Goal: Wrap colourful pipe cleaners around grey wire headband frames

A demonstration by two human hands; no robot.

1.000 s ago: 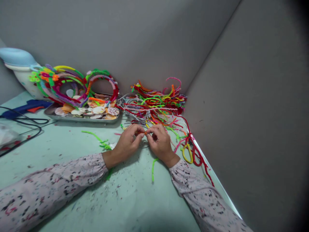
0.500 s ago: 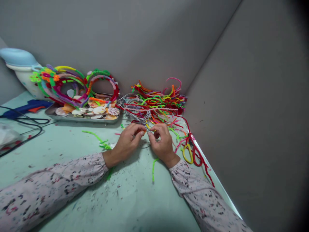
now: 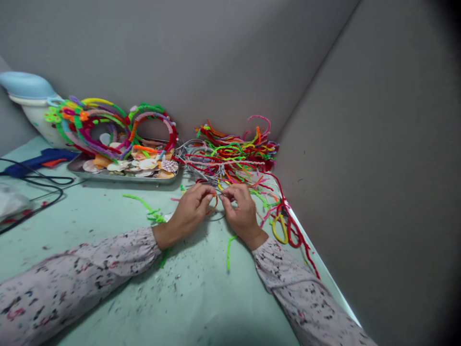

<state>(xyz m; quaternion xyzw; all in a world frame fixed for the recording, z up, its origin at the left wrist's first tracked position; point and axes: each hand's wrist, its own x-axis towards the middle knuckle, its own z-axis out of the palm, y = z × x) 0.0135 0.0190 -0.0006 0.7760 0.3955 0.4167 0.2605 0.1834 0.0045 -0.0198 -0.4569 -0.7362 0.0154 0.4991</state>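
My left hand [image 3: 192, 206] is closed in a pinch on an orange pipe cleaner [image 3: 216, 203], whose loop hangs below the fingertips. Thumb and fingers of my right hand [image 3: 240, 209] pinch a thin grey wire hoop [image 3: 217, 219] just across from it. The hoop's lower curve shows between the two hands; its rest is hidden by the fingers. At the pinch the orange strand meets the wire, but I cannot tell how far it is wound. A short green pipe cleaner [image 3: 229, 253] lies by my right wrist.
Behind my hands is a heap of coloured pipe cleaners [image 3: 234, 154]. A metal tray [image 3: 144, 180] of seashells bears several wrapped headbands [image 3: 153, 115]. Scissors with a yellow handle [image 3: 280, 229] lie right. Black cables [image 3: 54, 179] and a blue tool [image 3: 36, 162] are left.
The orange pipe cleaner now shows as a loop hanging under my left fingertips, where little of it was visible before. Both hands have barely shifted.
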